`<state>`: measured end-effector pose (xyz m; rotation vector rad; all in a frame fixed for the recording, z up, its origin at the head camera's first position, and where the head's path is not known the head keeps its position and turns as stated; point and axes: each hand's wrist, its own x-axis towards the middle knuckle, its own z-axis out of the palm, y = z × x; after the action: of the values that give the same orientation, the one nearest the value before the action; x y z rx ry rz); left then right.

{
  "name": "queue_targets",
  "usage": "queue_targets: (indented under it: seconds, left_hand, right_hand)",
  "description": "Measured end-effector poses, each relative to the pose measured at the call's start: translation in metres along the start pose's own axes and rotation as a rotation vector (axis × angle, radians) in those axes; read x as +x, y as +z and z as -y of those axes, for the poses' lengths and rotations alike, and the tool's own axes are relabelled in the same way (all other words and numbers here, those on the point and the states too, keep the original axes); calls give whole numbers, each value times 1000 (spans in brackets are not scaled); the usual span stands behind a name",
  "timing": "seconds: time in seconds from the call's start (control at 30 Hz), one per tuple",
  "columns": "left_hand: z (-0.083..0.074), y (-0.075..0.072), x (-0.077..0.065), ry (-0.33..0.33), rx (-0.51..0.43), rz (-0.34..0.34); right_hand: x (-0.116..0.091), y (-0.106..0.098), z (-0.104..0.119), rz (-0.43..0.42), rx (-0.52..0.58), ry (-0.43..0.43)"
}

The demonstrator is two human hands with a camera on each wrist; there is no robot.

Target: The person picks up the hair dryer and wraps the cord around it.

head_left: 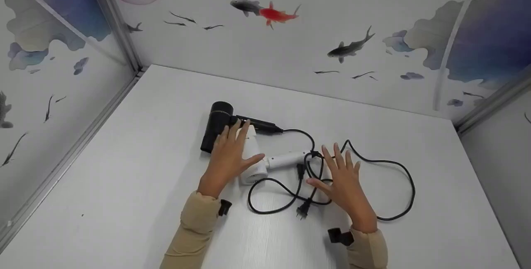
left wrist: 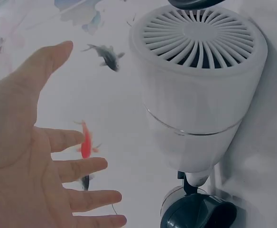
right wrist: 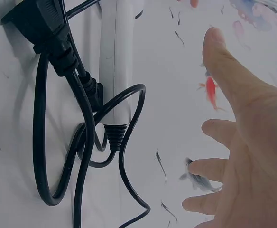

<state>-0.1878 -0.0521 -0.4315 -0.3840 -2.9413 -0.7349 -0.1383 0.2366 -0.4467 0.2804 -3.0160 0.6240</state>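
Note:
A white hair dryer [head_left: 253,153] lies on the table, its handle [head_left: 288,160] toward the right. Behind and left of it lies a black hair dryer [head_left: 216,124]. My left hand [head_left: 227,157], fingers spread, is over the two dryers; in the left wrist view a gap shows between the palm and the white dryer's vented end [left wrist: 200,33]. The right hand [head_left: 342,180], also spread, hovers over the tangled black cords [head_left: 274,212], right of the white handle. Neither hand grips anything. One plug [head_left: 303,209] points to the front; another plug [head_left: 300,171] rests by the handle.
The white tabletop [head_left: 124,178] is bounded by panels printed with fish at the back [head_left: 282,49] and sides. One cord [head_left: 410,182] loops out to the right past the right hand. Black wrist mounts [head_left: 341,236] sit at both sleeves.

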Motion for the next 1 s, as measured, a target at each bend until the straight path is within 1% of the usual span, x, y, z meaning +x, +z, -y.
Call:
queue_targets:
  seconds: [0.2,0.33,0.43,0.6,0.77,1.0]
  left_hand:
    - [2,-3,1,-96,-112,-22]
    - [1,-3,3,-147,-160,-26]
    - [0,-1,4,-190,-172,-1]
    - [0,4,5,-263,-192,68]
    - [2,12,5,-319,-248,107]
    - [8,26,5,-346,-308,147]
  right_hand:
    - [-1,-3,-1,5,43,10]
    - [-1,-5,-1,12,53,20]
    - [0,-5,-1,16,61,30]
    - [-1,-6,-1,24,81,36]
    - [-2,-6,0,18,103,27]
    - [-2,-5,-1,-4,103,-3]
